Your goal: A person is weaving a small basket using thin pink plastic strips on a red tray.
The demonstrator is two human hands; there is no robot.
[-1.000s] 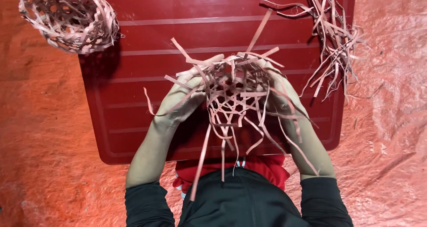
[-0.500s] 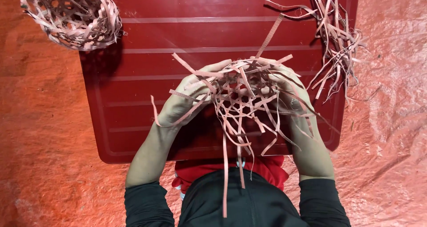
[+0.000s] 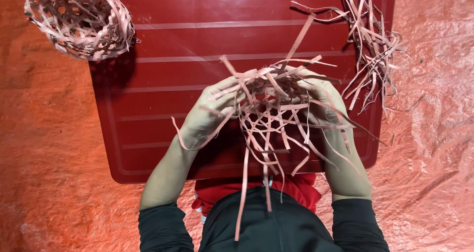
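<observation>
While both hands grip it:
weave (image 3: 269, 108): half-woven, loose strips dangling
left hand (image 3: 210, 114): clamped on left edge
right hand (image 3: 323, 101): clamped on right edge
basket (image 3: 79, 20): finished, on table (image 3: 163, 59) corner
strips (image 3: 368, 34): piled far right

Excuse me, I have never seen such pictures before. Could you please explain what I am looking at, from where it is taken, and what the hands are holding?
The picture comes from a camera worn on a person's head, looking down. The left hand and right hand together hold a half-woven basket of thin strips, loose ends hanging. Below lies a dark red board on an orange sheet. A woven basket sits at its far left corner, loose strips at the far right.
</observation>
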